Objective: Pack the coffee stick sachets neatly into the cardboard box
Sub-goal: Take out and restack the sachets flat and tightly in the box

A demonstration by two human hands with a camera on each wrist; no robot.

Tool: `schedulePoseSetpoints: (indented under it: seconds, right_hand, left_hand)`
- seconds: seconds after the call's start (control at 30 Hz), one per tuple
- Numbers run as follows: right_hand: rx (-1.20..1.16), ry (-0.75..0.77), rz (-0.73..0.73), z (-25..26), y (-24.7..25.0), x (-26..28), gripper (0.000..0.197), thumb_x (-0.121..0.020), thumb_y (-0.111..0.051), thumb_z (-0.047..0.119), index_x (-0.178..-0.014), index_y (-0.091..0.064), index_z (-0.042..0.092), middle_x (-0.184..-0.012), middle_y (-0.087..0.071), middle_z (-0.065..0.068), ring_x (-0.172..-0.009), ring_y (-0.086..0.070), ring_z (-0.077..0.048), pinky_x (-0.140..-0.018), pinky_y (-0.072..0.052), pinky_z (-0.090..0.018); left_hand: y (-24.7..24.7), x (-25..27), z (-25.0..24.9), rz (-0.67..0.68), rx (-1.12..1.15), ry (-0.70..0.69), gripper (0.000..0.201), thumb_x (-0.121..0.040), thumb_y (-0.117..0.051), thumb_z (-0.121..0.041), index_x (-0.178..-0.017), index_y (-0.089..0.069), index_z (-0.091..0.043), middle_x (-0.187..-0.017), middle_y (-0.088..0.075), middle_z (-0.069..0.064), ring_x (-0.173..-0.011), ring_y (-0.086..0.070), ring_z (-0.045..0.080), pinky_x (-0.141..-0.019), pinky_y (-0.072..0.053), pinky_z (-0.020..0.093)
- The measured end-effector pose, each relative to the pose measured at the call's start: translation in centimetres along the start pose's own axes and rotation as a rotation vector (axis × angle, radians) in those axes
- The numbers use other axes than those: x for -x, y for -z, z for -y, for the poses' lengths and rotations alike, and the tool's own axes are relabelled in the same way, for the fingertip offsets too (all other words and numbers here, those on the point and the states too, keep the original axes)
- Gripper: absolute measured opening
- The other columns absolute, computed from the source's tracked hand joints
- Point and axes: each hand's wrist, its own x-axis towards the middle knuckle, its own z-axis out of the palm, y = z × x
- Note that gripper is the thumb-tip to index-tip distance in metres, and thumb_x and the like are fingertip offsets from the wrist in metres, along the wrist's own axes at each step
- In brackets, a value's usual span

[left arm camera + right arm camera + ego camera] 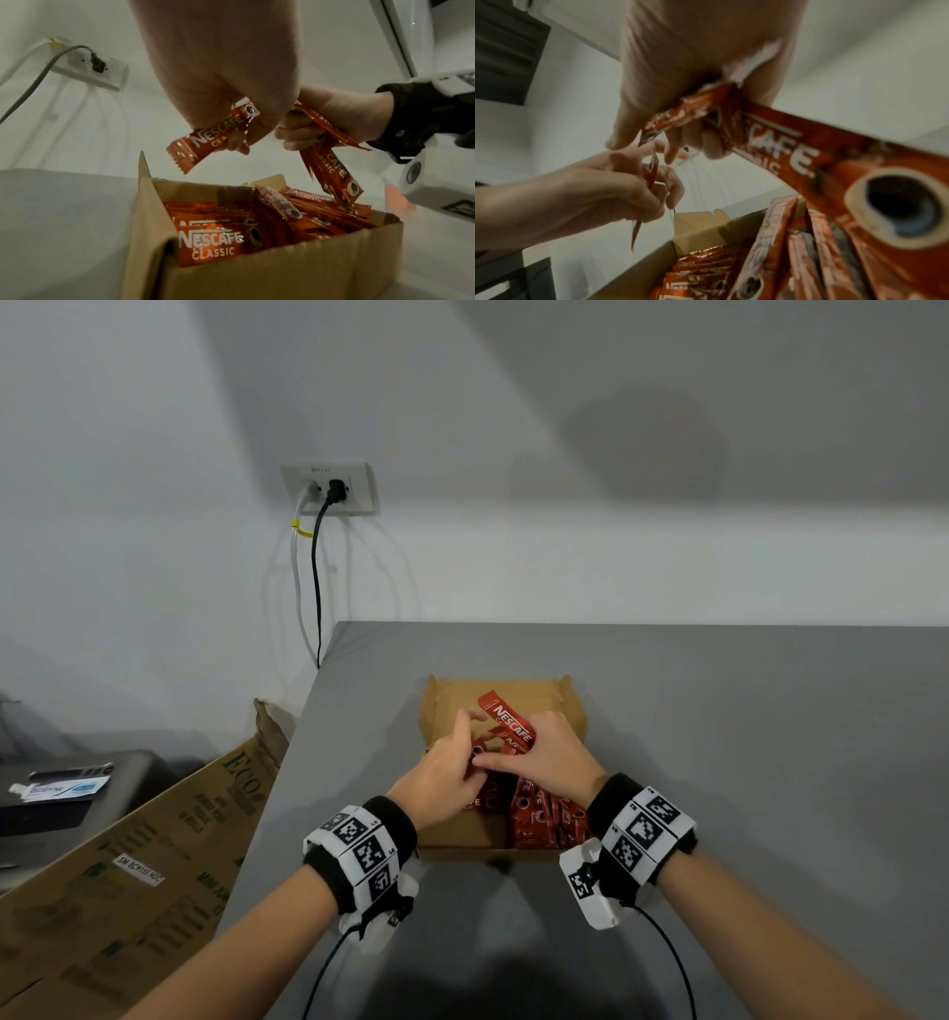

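Observation:
An open cardboard box [576,711] sits on the grey table [760,762], holding many red Nescafe stick sachets [544,819] stacked along its right side. Both hands hover over the box. My left hand [444,775] pinches one sachet [205,140] by its end above the box [257,280]. My right hand [552,752] grips a few sachets [331,162]; one [506,721] sticks out up and to the left. In the right wrist view my right hand holds sachets [808,146] close to the lens, above the packed ones [706,263].
The table's left edge [287,762] runs close to the box. A large printed cardboard sheet [154,855] leans against that side. A wall socket [328,487] with two cables hangs behind. A dark device [77,788] sits at the far left.

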Motion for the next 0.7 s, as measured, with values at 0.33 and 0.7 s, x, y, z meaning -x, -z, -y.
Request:
schedulePoseSetpoints:
  seconds: [0.33,0.7]
  right_hand:
    - [0.161,-0.107,0.011,-1.5,-0.2,-0.4,0.024,-0.084,-0.067,0.027,-0.069,-0.06,0.01,-0.06,-0.054,0.003,-0.048,-0.046,-0.006,-0.048,-0.038,-0.015]
    - [0.102,-0.094,-0.072,-0.9,0.2,-0.6,0.03,-0.084,-0.067,0.03,-0.07,-0.06,0.004,-0.059,-0.054,0.003,-0.047,-0.046,-0.004,-0.049,-0.042,-0.017]
  left_hand:
    - [1.3,0.1,2.0,-0.064,-0.226,-0.099,0.028,-0.088,-0.062,-0.009,-0.115,-0.062,-0.01,-0.102,-0.06,-0.006,-0.089,-0.054,0.001,-0.08,-0.042,0.002]
    - [1.2,0.8,3.1,-0.044,-0.317,-0.022,0.013,-0.081,-0.071,-0.019,-0.093,-0.074,-0.013,-0.089,-0.062,-0.001,-0.074,-0.056,0.005,-0.073,-0.051,0.016]
